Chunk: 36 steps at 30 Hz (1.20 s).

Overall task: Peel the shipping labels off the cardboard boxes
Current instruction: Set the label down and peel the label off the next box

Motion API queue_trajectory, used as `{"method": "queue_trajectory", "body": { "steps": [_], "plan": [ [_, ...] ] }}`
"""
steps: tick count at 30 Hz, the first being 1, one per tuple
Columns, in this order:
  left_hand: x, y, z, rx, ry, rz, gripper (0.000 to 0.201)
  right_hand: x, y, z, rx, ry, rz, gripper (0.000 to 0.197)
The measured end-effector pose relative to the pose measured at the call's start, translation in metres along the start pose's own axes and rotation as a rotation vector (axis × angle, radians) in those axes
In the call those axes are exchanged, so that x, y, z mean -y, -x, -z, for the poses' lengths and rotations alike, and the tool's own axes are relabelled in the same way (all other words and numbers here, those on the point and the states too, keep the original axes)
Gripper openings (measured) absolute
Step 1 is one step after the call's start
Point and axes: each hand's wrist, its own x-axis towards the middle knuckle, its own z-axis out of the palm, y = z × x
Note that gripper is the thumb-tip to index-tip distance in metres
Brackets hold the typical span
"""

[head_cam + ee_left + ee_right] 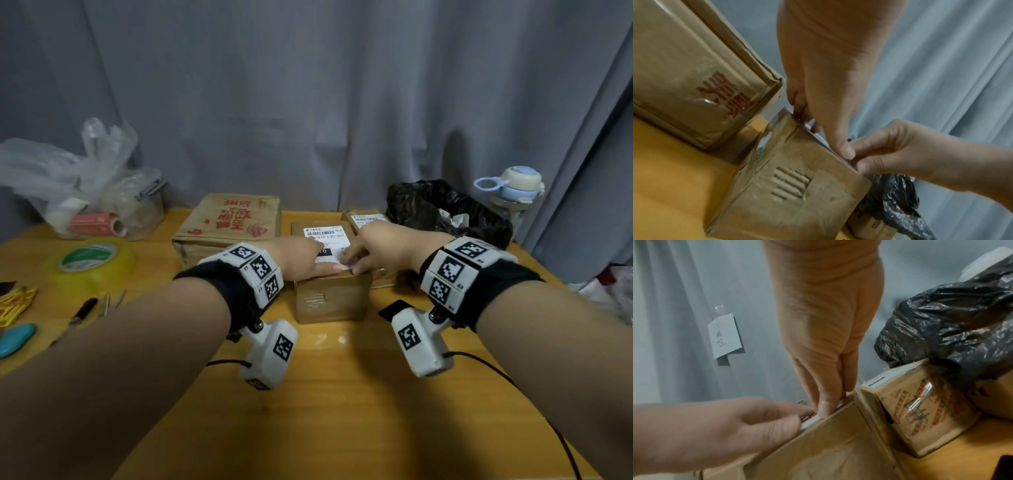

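A small brown cardboard box (331, 299) stands mid-table with a white shipping label (329, 233) on its top face. My left hand (318, 260) lies flat on the label, fingers straight, pressing the box down. My right hand (354, 263) pinches the label's near edge at the box's front rim. In the left wrist view the right hand (861, 160) curls at that rim beside the left hand (834, 142). The right wrist view shows the right hand (826, 407) on the label's white edge (809, 422). A second labelled box (368, 219) sits behind on the right.
A larger box with red print (229, 222) stands left of the small one. A black plastic bag (445, 209) and a baby bottle (513, 192) are at the back right. Yellow tape roll (92, 260), clear bags (85, 178) and a pen (82, 310) lie left.
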Motion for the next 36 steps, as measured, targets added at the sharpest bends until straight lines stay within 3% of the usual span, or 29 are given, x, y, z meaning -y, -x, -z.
{"method": "queue_trajectory", "body": {
  "steps": [9, 16, 24, 31, 36],
  "plan": [
    [0.006, -0.005, 0.007, 0.035, -0.03, -0.016, 0.065, -0.008, -0.007, -0.011, -0.168, -0.067, -0.001, 0.025],
    [0.0, -0.013, 0.005, -0.025, -0.062, 0.008, 0.068, -0.006, -0.009, 0.001, -0.027, 0.027, 0.023, 0.029],
    [0.007, -0.017, 0.004, -0.022, 0.007, 0.001, 0.067, -0.003, -0.017, -0.005, -0.12, 0.126, 0.015, 0.026],
    [0.01, -0.017, 0.0, -0.037, 0.057, 0.002, 0.068, -0.005, -0.013, 0.004, -0.03, 0.068, 0.013, 0.028],
    [0.011, -0.018, 0.0, -0.032, 0.069, 0.003, 0.068, -0.003, -0.015, 0.003, -0.047, 0.104, -0.006, 0.031]
  ]
}}
